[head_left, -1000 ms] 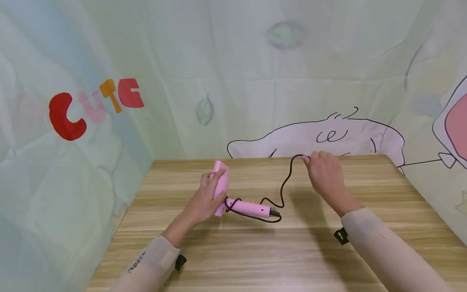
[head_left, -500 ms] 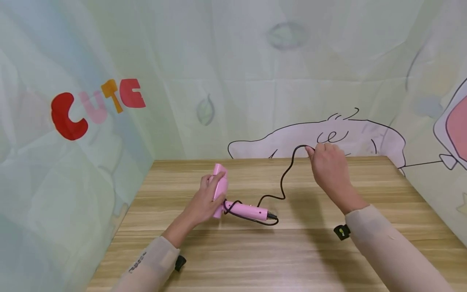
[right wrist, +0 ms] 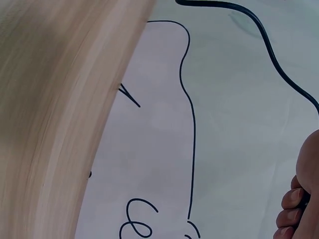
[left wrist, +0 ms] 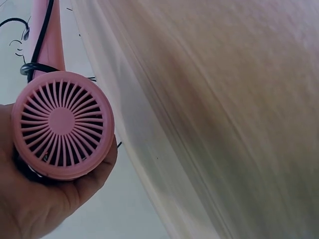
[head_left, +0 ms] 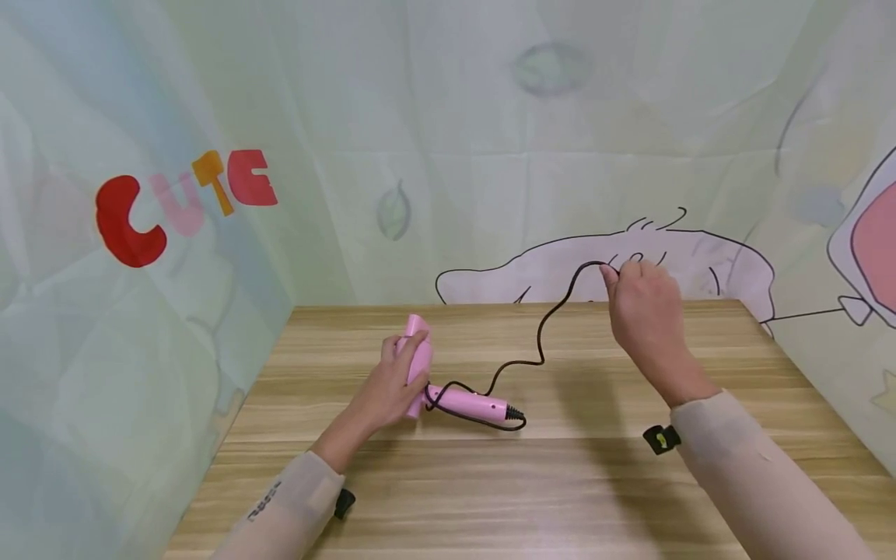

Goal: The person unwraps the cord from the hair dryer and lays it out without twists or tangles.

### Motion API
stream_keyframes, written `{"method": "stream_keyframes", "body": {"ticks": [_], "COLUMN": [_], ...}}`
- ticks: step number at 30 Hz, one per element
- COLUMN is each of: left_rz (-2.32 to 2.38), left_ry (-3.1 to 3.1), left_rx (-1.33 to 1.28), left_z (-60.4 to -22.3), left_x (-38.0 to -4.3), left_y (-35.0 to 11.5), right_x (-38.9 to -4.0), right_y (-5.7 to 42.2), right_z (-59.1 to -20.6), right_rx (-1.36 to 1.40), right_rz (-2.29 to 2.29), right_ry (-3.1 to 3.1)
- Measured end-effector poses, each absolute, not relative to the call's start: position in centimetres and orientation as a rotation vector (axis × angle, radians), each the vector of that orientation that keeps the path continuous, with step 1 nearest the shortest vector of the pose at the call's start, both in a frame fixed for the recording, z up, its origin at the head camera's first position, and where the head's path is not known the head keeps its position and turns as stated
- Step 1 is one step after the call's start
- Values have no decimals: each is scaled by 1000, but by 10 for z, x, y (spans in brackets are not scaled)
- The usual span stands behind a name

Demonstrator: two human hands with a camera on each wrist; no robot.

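My left hand is gripping the dryer, right hand its cord; only left-wrist view is showing the grille. Below the dryer, table is lying; behind, curtain.

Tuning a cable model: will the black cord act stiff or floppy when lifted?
Probably floppy with some spring: the black cord hangs in wavy bends from the right hand. It looks light, being thin. It may snag or tug the pink hair dryer, since it's looped around the handle.
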State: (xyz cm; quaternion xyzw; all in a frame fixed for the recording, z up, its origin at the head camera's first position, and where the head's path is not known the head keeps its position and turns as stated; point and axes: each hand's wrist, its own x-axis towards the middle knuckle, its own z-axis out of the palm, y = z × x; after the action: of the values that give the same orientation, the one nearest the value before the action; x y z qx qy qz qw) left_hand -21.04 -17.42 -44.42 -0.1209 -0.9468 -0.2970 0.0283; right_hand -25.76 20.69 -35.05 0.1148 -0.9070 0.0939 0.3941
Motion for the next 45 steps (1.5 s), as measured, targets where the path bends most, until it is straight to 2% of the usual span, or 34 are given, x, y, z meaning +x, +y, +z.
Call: {"method": "stream_keyframes", "body": {"ticks": [15,33,45], "left_rz": [-888,-871,-883], "left_ry": [-2909,-2866,-2828], "left_rx": [-288,-101,-28], "left_z": [-447,-448,-445], "left_x": [-219,-233,-238], "left_y": [-175,-184,-186], "right_x": [-248,-206,-200], "right_y": [210,212,209], "right_z": [-347,-342,-351], "right_rx": [282,493,551], "right_rz": [389,301,310], "right_ry": [-2264,-2087,-2011]}}
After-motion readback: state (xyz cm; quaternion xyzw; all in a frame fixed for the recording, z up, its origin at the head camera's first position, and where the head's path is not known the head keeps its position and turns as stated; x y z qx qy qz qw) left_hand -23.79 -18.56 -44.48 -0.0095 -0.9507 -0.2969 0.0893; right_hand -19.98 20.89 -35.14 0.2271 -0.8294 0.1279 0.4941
